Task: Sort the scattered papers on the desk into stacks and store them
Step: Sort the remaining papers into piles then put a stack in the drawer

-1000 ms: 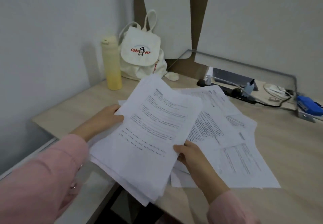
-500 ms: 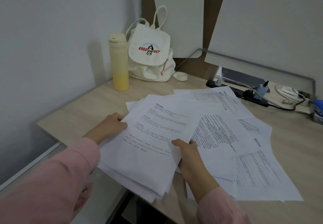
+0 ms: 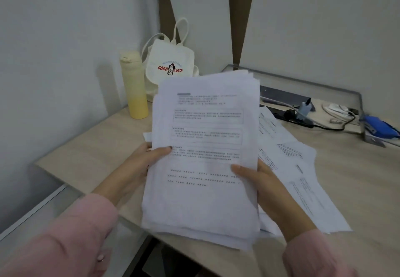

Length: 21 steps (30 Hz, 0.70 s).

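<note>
A thick stack of white printed papers (image 3: 203, 201) is raised above the wooden desk (image 3: 91, 147), squared upright toward me. My left hand (image 3: 149, 157) grips its left edge with the thumb on the top sheet. My right hand (image 3: 257, 179) grips the right edge, thumb on the front. Several loose printed sheets (image 3: 303, 181) lie spread on the desk to the right, partly hidden behind the stack and my right hand.
A yellow bottle (image 3: 134, 86) and a white drawstring bag (image 3: 171, 64) stand in the back left corner by the wall. A power strip with cables (image 3: 303, 112) and a blue stapler (image 3: 378, 125) sit at the back right. The desk's front edge is just below the stack.
The stack was lying low and skewed over the desk; both hands have lifted it and turned it straight. The spread sheets on the right stayed in place.
</note>
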Available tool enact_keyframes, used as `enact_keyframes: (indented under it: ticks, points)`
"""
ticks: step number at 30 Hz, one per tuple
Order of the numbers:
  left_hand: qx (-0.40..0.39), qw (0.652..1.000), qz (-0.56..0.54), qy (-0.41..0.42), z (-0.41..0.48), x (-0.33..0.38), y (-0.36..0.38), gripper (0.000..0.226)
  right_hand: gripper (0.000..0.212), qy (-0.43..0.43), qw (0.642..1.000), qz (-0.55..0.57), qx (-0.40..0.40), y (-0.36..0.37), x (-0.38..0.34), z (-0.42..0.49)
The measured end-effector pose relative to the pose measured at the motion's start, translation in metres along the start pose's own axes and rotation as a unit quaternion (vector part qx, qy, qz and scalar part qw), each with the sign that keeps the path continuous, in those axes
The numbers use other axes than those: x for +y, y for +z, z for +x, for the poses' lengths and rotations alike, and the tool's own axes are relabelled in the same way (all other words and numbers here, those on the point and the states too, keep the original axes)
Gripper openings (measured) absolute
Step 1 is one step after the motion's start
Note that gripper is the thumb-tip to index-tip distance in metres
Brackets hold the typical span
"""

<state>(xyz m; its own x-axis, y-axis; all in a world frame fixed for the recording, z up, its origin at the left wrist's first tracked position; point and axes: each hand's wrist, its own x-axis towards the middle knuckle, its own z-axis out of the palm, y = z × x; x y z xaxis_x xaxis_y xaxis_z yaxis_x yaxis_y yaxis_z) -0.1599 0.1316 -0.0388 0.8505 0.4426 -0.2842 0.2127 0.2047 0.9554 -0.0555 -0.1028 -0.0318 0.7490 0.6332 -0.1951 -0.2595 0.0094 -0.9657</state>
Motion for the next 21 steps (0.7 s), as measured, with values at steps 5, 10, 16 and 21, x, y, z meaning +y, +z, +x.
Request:
enact_keyframes:
  ticks: [5,10,16,21]
  points:
    - [0.011,0.986,-0.047,0.158,-0.001,0.032,0.061,0.093,0.033,-0.112,0.990,-0.076,0.035,-0.052,-0.046,-0.029]
    - [-0.010,0.967,-0.005,0.253,-0.009,0.032,0.120,0.044,0.038,-0.172,0.978,-0.104,0.046,-0.097,-0.059,-0.045]
    - [-0.008,0.957,0.024,0.289,-0.015,0.021,0.152,0.032,0.056,-0.183,0.976,-0.085,0.077,-0.120,-0.048,-0.048]
    - [-0.021,0.940,-0.001,0.340,-0.024,0.039,0.158,0.029,0.044,-0.222,0.970,-0.050,0.083,-0.122,-0.068,-0.054]
